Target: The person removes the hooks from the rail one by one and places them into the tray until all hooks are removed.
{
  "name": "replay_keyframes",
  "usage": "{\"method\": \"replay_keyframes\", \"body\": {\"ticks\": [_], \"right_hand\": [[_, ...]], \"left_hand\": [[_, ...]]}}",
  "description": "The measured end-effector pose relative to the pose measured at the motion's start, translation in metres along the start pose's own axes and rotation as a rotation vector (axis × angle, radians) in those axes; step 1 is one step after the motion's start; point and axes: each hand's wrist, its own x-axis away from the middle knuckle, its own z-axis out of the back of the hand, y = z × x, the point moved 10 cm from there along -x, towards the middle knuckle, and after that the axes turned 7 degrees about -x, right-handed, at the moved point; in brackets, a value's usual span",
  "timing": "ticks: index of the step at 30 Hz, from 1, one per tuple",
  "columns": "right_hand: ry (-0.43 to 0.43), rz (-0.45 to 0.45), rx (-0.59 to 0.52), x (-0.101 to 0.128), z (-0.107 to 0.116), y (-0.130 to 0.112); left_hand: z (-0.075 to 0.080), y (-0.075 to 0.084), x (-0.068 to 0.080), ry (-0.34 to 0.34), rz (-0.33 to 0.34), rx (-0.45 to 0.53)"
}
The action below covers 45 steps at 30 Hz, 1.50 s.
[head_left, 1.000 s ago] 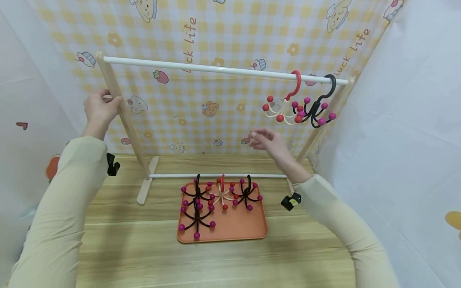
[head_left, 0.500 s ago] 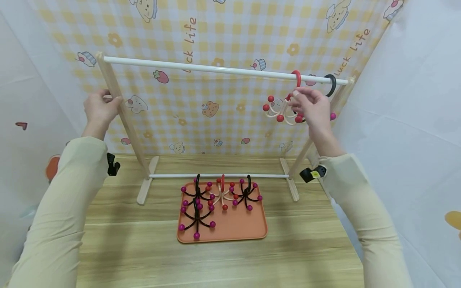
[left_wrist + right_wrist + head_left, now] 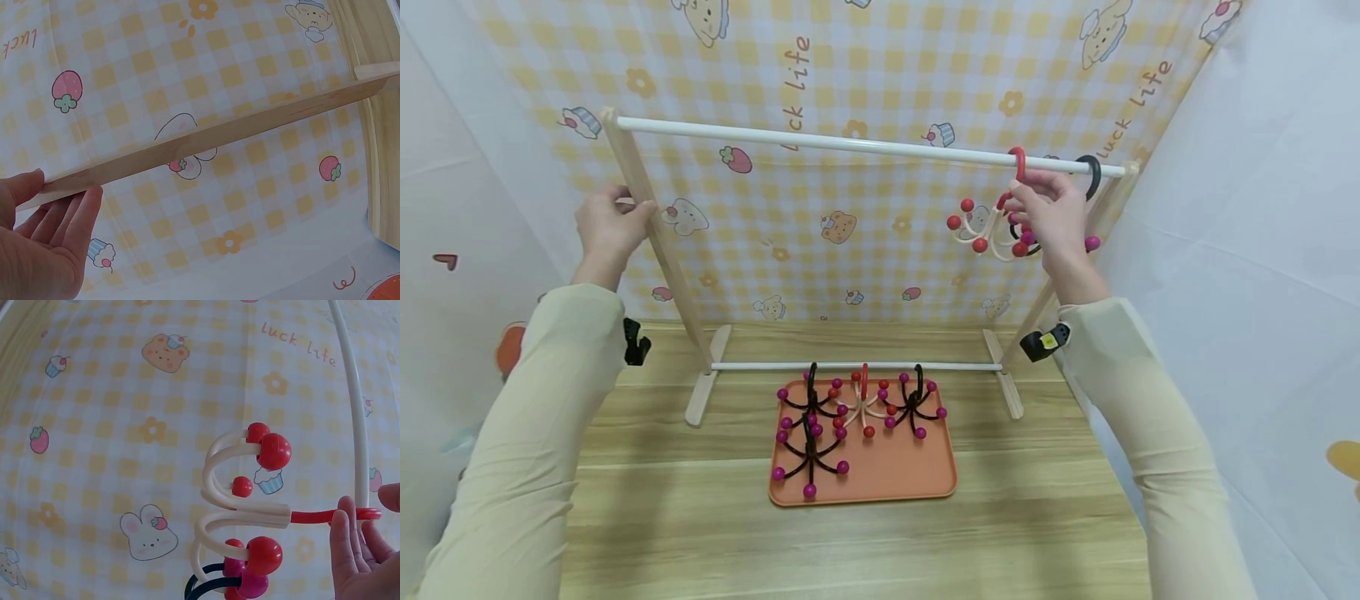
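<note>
the right hand (image 3: pixel 1051 215) is raised at the far right end of the white rail (image 3: pixel 850 144), fingers pinched on the red hook of the cream hanger (image 3: pixel 988 227), which hangs on that rail. the black hanger (image 3: pixel 1088 177) hangs just to its right, partly hidden behind the hand. the left hand (image 3: pixel 606 227) rests on the rack's left wooden post (image 3: pixel 658 250), fingers straight and close together against the wood. four more hangers lie in the orange tray (image 3: pixel 887 475) on the near table (image 3: pixel 1000 533).
</note>
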Motion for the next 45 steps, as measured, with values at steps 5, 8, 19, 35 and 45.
{"method": "replay_keyframes", "body": {"ticks": [5,8,19,35,45], "right_hand": [[-0.003,-0.046,0.059,-0.006,-0.005,0.004],[0.002,-0.078,0.096,-0.009,-0.006,0.007],[0.003,-0.113,0.025,-0.010,-0.005,0.006],[-0.096,-0.001,-0.119,0.011,-0.018,-0.028],[-0.161,-0.101,-0.140,0.030,-0.027,-0.002]], "left_hand": [[0.000,-0.002,-0.001,-0.001,0.001,-0.001],[0.000,-0.002,-0.001,-0.005,0.003,0.004],[-0.001,0.000,-0.001,-0.006,-0.003,-0.005],[0.000,-0.001,-0.001,-0.007,0.001,-0.018],[-0.001,-0.002,-0.002,-0.018,0.001,-0.005]]}}
